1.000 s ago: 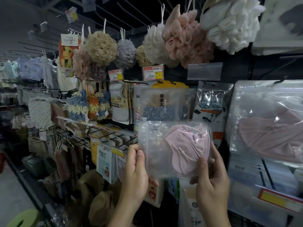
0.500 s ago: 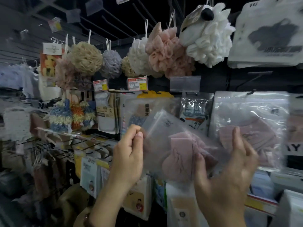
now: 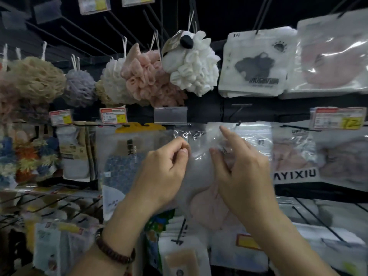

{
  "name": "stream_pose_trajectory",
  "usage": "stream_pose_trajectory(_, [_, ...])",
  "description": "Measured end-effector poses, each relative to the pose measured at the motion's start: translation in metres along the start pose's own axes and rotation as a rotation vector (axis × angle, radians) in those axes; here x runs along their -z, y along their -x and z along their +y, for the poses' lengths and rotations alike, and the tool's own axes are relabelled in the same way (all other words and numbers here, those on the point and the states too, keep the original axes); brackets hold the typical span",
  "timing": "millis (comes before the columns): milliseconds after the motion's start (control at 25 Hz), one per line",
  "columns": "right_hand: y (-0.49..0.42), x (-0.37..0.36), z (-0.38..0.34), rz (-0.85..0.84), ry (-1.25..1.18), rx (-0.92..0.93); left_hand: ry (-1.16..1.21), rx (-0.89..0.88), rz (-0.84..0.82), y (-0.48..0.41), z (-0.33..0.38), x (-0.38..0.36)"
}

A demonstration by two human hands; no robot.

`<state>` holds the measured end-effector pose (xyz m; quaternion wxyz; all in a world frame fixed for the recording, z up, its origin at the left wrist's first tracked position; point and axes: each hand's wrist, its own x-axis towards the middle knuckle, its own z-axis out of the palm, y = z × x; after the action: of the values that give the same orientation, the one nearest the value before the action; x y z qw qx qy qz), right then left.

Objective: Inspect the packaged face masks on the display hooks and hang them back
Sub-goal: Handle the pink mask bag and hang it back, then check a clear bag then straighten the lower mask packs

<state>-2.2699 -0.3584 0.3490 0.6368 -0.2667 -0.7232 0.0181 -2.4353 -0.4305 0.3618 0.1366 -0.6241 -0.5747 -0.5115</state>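
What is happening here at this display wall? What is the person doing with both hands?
A person holds a clear mask packet, with a pink mask inside, up to a wire hook on a shop display. The left hand pinches its upper left edge. The right hand grips the top, index finger pointing up at the hook. I cannot tell whether the packet already hangs on it. Bath sponges hang above.

- A dim store aisle; light reached the goods from the camera's side, leaving the back panel above black.
- Glare streaked the clear mask packet and the pink-mask bag at upper right.
- Both the left hand and right hand were softly blurred.
- The wide lens bowed the edges; the lower corners were smeared.
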Motion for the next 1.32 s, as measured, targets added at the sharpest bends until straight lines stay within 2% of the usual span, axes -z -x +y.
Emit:
stream_pose_trajectory(120, [-0.022,0.019,0.019,0.015,-0.173,-0.152,-0.034,-0.039,-0.057,-0.022,0.013,-0.016])
stream_pose_trajectory(240, [-0.033,0.03,0.04,0.069,-0.243,-0.125,-0.134,-0.046,-0.04,-0.045,0.029,-0.032])
stream_pose_trajectory(440, [-0.041,0.036,0.07,0.066,-0.135,-0.069,-0.183,-0.077,-0.006,-0.073,0.043,-0.051])
stream_pose_trajectory(720, [-0.056,0.041,0.072,0.152,-0.157,-0.052,-0.117,-0.074,0.081,-0.094,0.048,-0.066])
stream_pose_trajectory(1040, [-0.065,0.042,0.078,0.039,-0.098,-0.114,-0.124,-0.026,0.04,-0.101,0.039,-0.075])
stream_pose_trajectory(1200, [-0.059,0.036,0.083,-0.048,0.079,-0.136,-0.098,0.002,0.013,-0.103,0.031,-0.085])
stream_pose_trajectory(1320, [-0.047,0.026,0.082,-0.071,0.341,-0.004,-0.097,0.006,0.049,-0.1,0.023,-0.086])
